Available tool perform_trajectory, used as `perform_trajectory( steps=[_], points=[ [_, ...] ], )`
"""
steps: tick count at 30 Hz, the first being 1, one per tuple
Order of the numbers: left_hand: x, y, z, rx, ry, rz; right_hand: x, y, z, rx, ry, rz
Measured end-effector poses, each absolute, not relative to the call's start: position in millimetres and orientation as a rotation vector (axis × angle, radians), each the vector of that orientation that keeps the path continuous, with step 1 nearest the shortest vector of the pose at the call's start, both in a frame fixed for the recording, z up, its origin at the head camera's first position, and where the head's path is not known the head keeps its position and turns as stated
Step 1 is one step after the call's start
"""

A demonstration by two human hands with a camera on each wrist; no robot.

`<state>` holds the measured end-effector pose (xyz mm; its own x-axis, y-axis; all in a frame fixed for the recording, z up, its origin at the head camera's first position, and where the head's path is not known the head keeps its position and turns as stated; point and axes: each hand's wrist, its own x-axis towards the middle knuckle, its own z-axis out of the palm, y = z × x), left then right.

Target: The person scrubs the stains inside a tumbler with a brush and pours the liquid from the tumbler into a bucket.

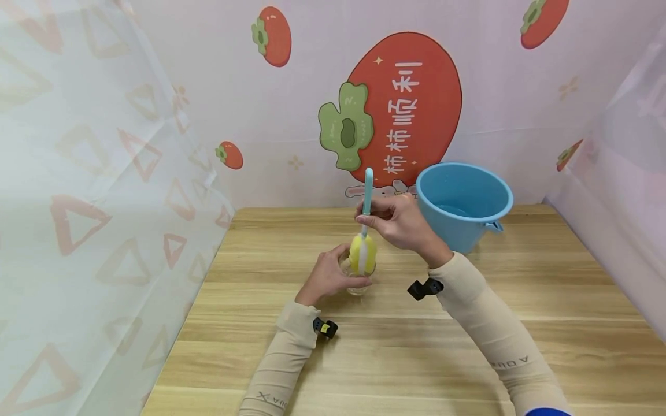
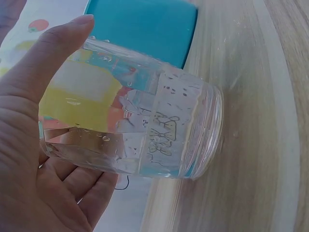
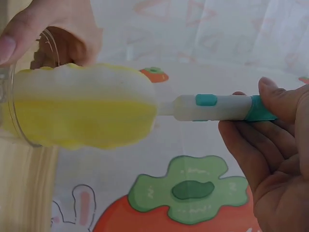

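Note:
A clear glass [image 2: 159, 121] with droplets on its wall stands on the wooden table, and my left hand [image 1: 330, 274] grips it near the rim, thumb on one side and fingers on the other. My right hand [image 1: 398, 225] pinches the teal and white handle [image 3: 217, 107] of a sponge bottle brush between thumb and fingers. The brush is upright, its yellow and white sponge head [image 3: 87, 106] partly inside the glass mouth and partly above the rim. Through the glass wall in the left wrist view, the lower end of the yellow sponge shows in the upper part.
A light blue bucket [image 1: 463, 199] with some water in it stands at the back right, just behind my right hand. A printed cloth [image 1: 291, 115] hangs behind the wooden table [image 1: 416, 358], and pale sheets close off both sides.

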<state>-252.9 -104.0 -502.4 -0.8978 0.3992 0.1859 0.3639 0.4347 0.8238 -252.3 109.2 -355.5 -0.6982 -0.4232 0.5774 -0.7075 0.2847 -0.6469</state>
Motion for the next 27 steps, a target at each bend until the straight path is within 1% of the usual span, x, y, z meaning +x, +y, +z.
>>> perform_trajectory(
  steps=[6, 13, 21, 27],
  points=[
    [-252.8, -103.9, -502.3, 0.695, 2.663, 1.446, -257.0, 92.1, -366.5, 1.090, -2.241, 1.455],
    [-254.4, -103.6, -502.5, 0.732, 2.699, 1.408, -245.5, 82.1, -374.3, 1.148, -2.279, 1.502],
    [-254.8, -104.9, -502.6, 0.765, 2.707, 1.415, -230.1, 92.6, -374.4, 1.198, -2.288, 1.530],
    [-252.8, -103.4, -501.6, 0.676, 2.669, 1.430, -225.4, 108.8, -370.8, 1.091, -2.298, 1.457]
  ],
)
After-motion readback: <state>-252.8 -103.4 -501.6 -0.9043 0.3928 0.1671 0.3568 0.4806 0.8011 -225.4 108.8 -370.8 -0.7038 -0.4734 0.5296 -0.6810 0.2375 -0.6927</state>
